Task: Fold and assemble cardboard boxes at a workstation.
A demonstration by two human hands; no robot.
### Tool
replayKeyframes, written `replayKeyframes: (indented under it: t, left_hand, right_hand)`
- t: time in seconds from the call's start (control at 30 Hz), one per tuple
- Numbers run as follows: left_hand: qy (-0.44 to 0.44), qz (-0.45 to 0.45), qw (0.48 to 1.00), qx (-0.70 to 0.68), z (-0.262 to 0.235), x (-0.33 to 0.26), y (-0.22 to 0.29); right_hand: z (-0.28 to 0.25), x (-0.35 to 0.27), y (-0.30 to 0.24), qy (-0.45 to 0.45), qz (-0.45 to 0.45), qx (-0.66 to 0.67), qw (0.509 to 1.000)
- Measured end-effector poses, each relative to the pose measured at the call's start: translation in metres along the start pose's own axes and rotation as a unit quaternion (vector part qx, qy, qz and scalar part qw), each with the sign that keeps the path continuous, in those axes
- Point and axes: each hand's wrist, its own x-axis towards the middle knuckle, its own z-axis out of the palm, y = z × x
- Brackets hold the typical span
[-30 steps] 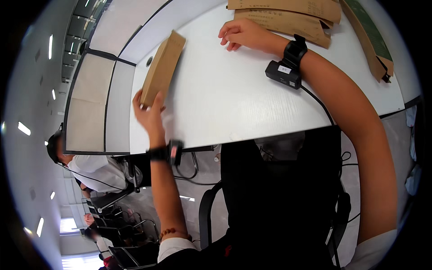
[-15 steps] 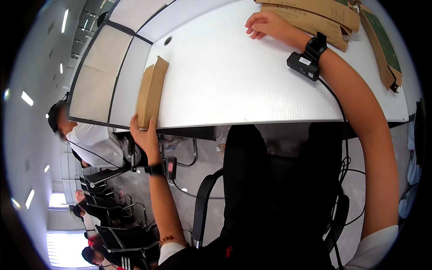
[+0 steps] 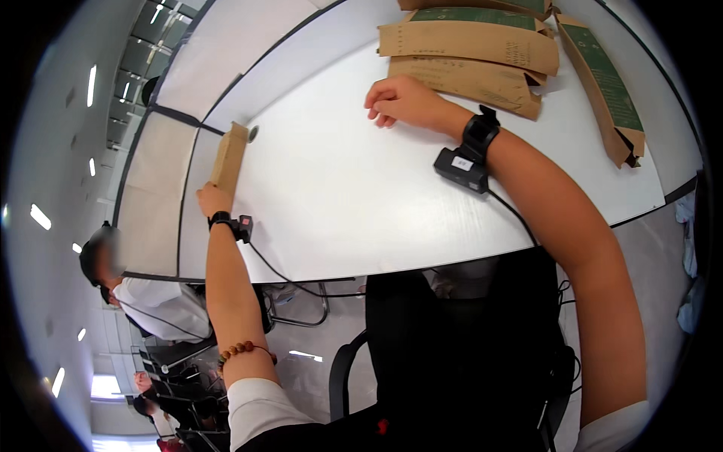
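At the far left of the desk, by the partition, my left hand (image 3: 215,199) grips the near end of a long, narrow brown cardboard box (image 3: 230,160). My fingers curl around that end and partly hide it. Over the middle of the white desk (image 3: 324,203) hovers or rests my right hand (image 3: 399,103), fingers loosely bent with gaps between them and nothing in them. Just beyond it lie flattened brown cardboard boxes (image 3: 471,45), overlapping one another, some with green panels. Another long green-and-brown box (image 3: 602,83) lies apart on the right.
Cream partition panels (image 3: 154,158) border the desk on the left and back. A round cable hole (image 3: 253,134) sits beside the held box. Cables trail from both wrist devices (image 3: 461,170). A person in a white shirt (image 3: 162,307) sits beyond the partition. A chair armrest (image 3: 348,373) is below.
My left hand has pushed the cardboard box away from the desk's near edge, up along the left partition toward the cable hole. The view has shifted; my right hand stays near the flattened boxes.
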Motion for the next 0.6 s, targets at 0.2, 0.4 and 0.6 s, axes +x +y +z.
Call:
replayKeyframes:
  t: [0.2, 0.4, 0.6]
  left_hand:
    - [0.054, 0.081, 0.993, 0.073, -0.009, 0.009, 0.036]
    - [-0.020, 0.377, 0.860, -0.344, -0.133, -0.037, 0.284]
    - [0.001, 0.696, 0.706, -0.131, -0.240, -0.120, 0.467]
  right_hand:
    - [0.006, 0.003, -0.003, 0.016, 0.005, -0.002, 1.000]
    - [0.005, 0.006, -0.002, 0.034, -0.010, -0.005, 0.999]
    - [0.006, 0.005, 0.004, 0.069, -0.061, -0.038, 0.995]
